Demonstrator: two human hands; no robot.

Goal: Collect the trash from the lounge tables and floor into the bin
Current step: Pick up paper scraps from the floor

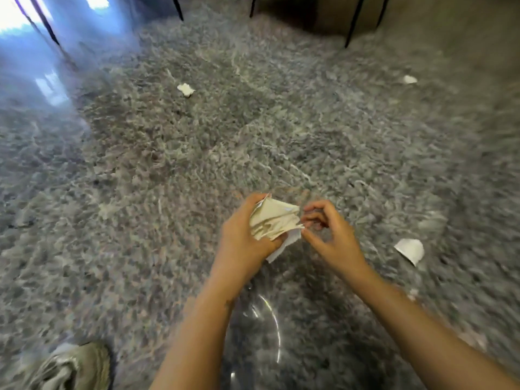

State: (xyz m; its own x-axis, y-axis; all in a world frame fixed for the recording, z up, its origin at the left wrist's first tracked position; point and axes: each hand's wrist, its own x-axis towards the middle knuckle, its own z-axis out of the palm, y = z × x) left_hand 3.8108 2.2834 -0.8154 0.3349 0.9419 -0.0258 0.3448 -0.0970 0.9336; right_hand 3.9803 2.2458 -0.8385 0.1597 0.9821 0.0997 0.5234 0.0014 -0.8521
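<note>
My left hand (242,237) grips a bunch of crumpled white paper scraps (274,219) above a grey shaggy carpet (168,164). My right hand (329,232) hovers just right of the bunch, fingers curled, its fingertips at the paper's right edge; whether it pinches the paper is unclear. Three more paper scraps lie on the carpet: one far left of centre (185,89), one far right (409,79), and one near my right hand (410,249). No bin shows clearly.
Thin black furniture legs stand at the carpet's far edge (353,23) and at the top left (47,26). A beige shoe (76,367) is at the bottom left. A faint transparent curved object (270,327) lies below my forearms. The image is motion-blurred.
</note>
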